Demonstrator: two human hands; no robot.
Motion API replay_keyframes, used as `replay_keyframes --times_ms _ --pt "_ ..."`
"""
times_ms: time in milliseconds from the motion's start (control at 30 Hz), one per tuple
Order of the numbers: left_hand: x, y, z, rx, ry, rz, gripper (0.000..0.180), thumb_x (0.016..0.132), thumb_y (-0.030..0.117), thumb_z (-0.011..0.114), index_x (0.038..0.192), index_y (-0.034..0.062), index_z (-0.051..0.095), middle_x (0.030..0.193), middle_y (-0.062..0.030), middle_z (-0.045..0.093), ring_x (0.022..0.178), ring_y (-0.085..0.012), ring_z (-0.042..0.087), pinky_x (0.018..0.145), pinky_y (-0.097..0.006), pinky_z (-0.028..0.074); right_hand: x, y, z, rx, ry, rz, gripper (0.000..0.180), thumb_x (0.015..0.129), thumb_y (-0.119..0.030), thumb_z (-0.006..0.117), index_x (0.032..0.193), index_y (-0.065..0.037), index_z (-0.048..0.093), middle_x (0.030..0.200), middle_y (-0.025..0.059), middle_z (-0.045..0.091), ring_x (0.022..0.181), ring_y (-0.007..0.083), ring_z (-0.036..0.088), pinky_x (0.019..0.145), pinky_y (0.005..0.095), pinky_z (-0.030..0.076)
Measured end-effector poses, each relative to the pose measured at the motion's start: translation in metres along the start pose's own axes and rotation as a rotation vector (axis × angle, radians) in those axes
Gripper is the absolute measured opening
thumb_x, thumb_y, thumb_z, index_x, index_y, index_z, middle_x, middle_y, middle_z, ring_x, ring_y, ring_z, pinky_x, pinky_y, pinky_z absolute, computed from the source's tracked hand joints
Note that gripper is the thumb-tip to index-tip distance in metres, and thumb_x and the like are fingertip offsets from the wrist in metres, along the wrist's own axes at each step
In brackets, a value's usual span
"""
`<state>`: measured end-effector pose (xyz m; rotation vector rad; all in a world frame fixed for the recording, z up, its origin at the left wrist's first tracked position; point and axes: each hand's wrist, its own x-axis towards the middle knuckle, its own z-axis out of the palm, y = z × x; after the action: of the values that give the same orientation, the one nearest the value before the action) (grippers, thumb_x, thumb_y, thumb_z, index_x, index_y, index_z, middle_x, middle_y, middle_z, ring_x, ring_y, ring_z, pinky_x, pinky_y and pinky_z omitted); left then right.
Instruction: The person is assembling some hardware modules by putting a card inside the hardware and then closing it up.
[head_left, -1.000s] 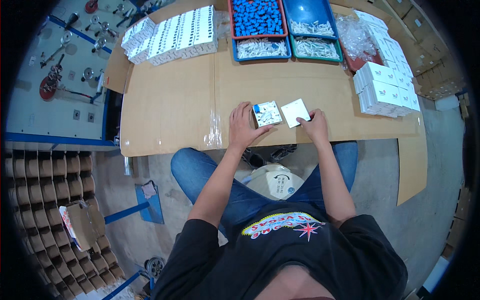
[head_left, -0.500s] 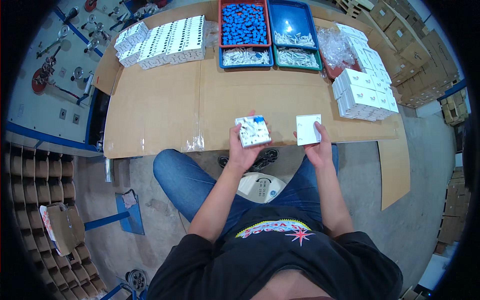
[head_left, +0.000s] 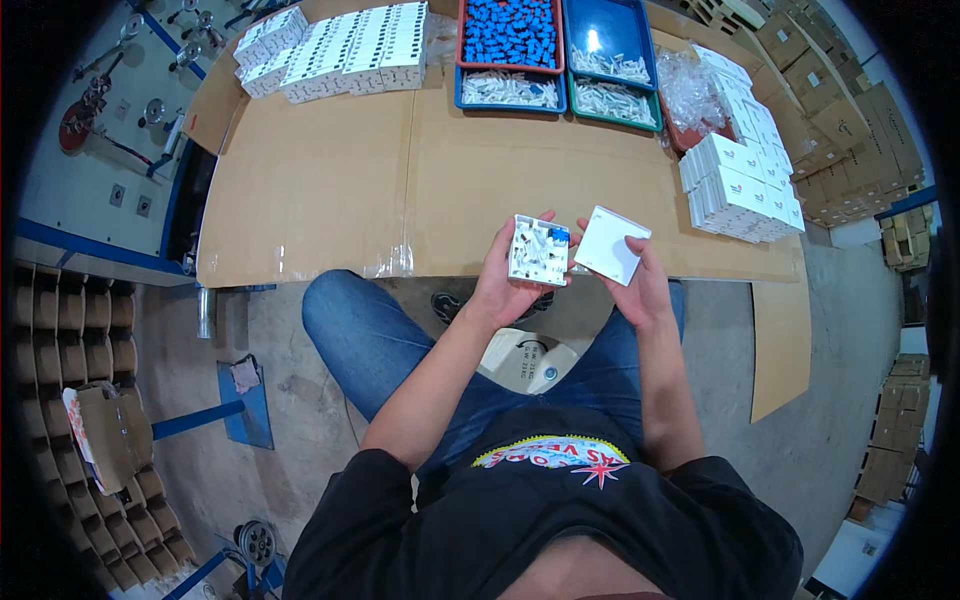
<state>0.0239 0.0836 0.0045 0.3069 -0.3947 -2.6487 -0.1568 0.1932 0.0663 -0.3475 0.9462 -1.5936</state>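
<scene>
My left hand [head_left: 498, 278] holds a small square white box base [head_left: 540, 252], its inside turned up. Small white parts and a blue piece near the upper right corner fill it; the finer parts are too small to name. In my right hand [head_left: 645, 285] is a thin square white lid [head_left: 612, 245], tilted, with the thumb over its right side. The lid's left edge is close beside the box base. Both hands are just above the near edge of the cardboard-covered table [head_left: 320, 200].
At the back stand a red tray of blue pieces [head_left: 510, 30], blue trays [head_left: 605, 40] and a green tray [head_left: 618, 104] with white pieces. White boxes are stacked at back left [head_left: 360, 55] and right [head_left: 735, 190]. Clear plastic bags [head_left: 692, 92] lie in a red tray.
My hands have come closer together, the left moving right with the box base. The lid has turned and shifted left toward it. The view has shifted slightly.
</scene>
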Motion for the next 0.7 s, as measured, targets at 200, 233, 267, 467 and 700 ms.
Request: replay_keyframes --times_ms 200,233,267,467,700 --pt "0.002 -0.002 -0.012 -0.044 0.064 0.004 0.066 0.107 0.060 0.031 0.155 0.0144 0.041 0.135 -0.0170 0.063 0.116 -0.0320 0.065 0.095 -0.050 0.055 0.006 -0.017 0.010 -0.055 -0.056 0.154 0.064 0.107 -0.038 0.024 0.150 0.006 0.039 0.144 0.0293 0.054 0.127 0.0368 0.061 0.109 0.0467 0.050" --pt "0.001 0.000 -0.009 -0.010 0.085 -0.008 0.066 0.107 0.060 0.031 0.155 0.0146 0.041 0.136 -0.0167 0.063 0.117 -0.0317 0.065 0.095 -0.050 0.055 0.007 -0.016 0.008 -0.058 -0.055 0.154 0.064 0.107 -0.038 0.024 0.150 0.006 0.039 0.144 0.0293 0.054 0.127 0.0368 0.061 0.109 0.0467 0.050" --pt "0.001 0.001 -0.006 -0.012 0.084 -0.008 0.066 0.107 0.060 0.031 0.155 0.0146 0.041 0.136 -0.0167 0.063 0.117 -0.0317 0.065 0.095 -0.050 0.055 0.010 -0.013 0.003 -0.123 -0.067 0.125 0.064 0.108 -0.042 0.026 0.152 0.004 0.038 0.145 0.0273 0.054 0.128 0.0354 0.061 0.109 0.0466 0.050" --pt "-0.002 0.000 0.000 0.098 0.071 -0.087 0.066 0.107 0.064 0.030 0.150 0.0180 0.048 0.129 -0.0097 0.066 0.107 -0.0242 0.069 0.087 -0.044 0.059 0.004 0.002 0.018 -0.822 -0.137 -0.240 0.062 0.102 -0.040 0.062 0.152 -0.007 0.046 0.140 0.0147 0.061 0.120 0.0226 0.060 0.106 0.0368 0.046" --pt "-0.002 -0.012 0.007 0.140 0.188 -0.091 0.061 0.107 0.061 0.036 0.149 0.0186 0.050 0.131 -0.0044 0.065 0.113 -0.0196 0.067 0.091 -0.039 0.058 0.000 0.021 0.035 -1.344 -0.127 -0.599 0.074 0.073 -0.020 0.088 0.138 -0.004 0.059 0.137 0.0175 0.058 0.127 0.0349 0.057 0.107 0.0434 0.046"
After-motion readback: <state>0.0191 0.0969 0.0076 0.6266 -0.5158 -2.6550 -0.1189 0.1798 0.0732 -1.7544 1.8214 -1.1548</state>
